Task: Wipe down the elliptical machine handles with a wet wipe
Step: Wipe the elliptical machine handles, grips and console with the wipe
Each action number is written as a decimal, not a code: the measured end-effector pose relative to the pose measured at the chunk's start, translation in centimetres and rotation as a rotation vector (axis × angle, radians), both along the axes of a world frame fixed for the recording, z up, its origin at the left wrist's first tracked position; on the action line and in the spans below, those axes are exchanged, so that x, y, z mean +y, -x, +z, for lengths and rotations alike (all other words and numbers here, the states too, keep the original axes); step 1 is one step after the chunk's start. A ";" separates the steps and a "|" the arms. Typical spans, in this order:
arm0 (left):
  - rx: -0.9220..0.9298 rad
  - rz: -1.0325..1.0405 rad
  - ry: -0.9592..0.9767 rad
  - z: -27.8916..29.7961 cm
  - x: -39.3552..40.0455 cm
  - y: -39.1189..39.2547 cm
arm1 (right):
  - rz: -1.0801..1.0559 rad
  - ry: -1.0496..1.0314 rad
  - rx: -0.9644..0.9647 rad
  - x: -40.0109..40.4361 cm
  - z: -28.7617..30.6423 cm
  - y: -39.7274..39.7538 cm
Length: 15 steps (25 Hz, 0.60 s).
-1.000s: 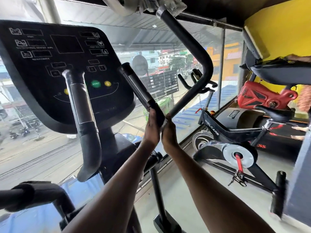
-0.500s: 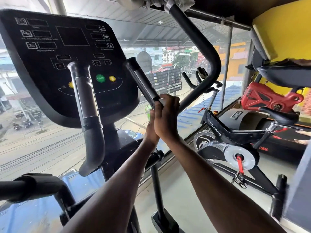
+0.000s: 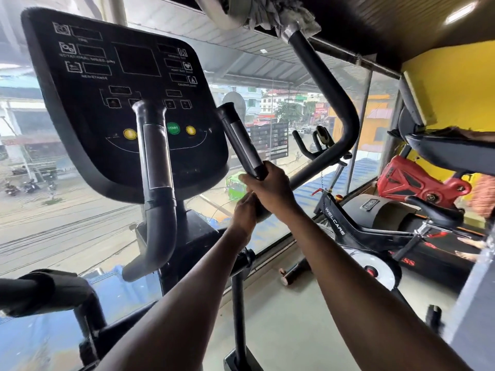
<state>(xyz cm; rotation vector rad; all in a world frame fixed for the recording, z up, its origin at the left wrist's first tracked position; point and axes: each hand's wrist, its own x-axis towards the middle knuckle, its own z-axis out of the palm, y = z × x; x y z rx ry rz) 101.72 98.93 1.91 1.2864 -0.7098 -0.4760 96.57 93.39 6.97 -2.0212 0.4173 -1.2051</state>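
Note:
The elliptical's right inner handle (image 3: 238, 140) is a black bar with a metal sensor strip, slanting up to the left beside the console (image 3: 112, 84). My right hand (image 3: 270, 188) is wrapped around its lower part. My left hand (image 3: 242, 214) grips the same bar just below and partly behind the right one. No wipe shows in either hand; the palms are hidden. The left inner handle (image 3: 156, 167) stands free in front of the console. A crumpled white-grey cloth (image 3: 270, 12) drapes over the top of the long curved moving handle (image 3: 337, 103).
A black foam-wrapped handle (image 3: 40, 290) reaches in from the lower left. A Welcare spin bike (image 3: 356, 231) stands to the right, with a red-covered machine (image 3: 417, 183) behind it. A glass wall faces the street. Grey floor (image 3: 294, 325) lies below.
My right hand has climbed from beside the left hand onto the handle and now wraps it above the left. The camera has tilted, shifting the console right.

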 end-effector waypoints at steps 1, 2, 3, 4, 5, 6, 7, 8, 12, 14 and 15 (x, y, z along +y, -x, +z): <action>-0.015 0.011 0.000 -0.2 0.0 -0.1 | -0.091 0.104 -0.040 0.7 -0.7 -0.2; -0.033 0.024 0.000 -0.2 0.2 -0.2 | -0.205 0.245 -0.080 1.7 -2.0 -0.7; -0.062 0.032 0.007 -0.3 0.1 -0.4 | -0.314 0.385 -0.096 2.8 -3.2 -1.0; -0.112 0.032 0.010 -0.4 0.2 -0.6 | -0.430 0.514 -0.100 3.4 -4.3 -1.4; -0.108 0.030 0.036 -0.7 0.1 -0.8 | -0.528 0.630 -0.076 3.5 -4.9 -1.4; -0.052 0.030 0.074 -0.6 0.2 -0.8 | -0.585 0.736 -0.018 3.0 -4.8 -1.2; 0.025 0.034 0.105 -0.4 0.3 -0.8 | -0.620 0.832 0.064 2.4 -4.5 -1.0; 0.066 0.027 0.125 -0.3 0.3 -0.9 | -0.647 0.914 0.144 1.9 -4.2 -0.8; 0.090 -0.104 0.215 0.5 0.4 -0.7 | -0.734 1.017 0.227 2.2 -2.9 -1.0; 0.137 -0.094 0.190 0.7 0.1 -1.1 | -0.666 0.998 0.225 2.4 -0.3 -1.9; 0.188 -0.090 0.169 0.8 -0.2 -1.4 | -0.556 0.940 0.215 2.0 1.5 -2.6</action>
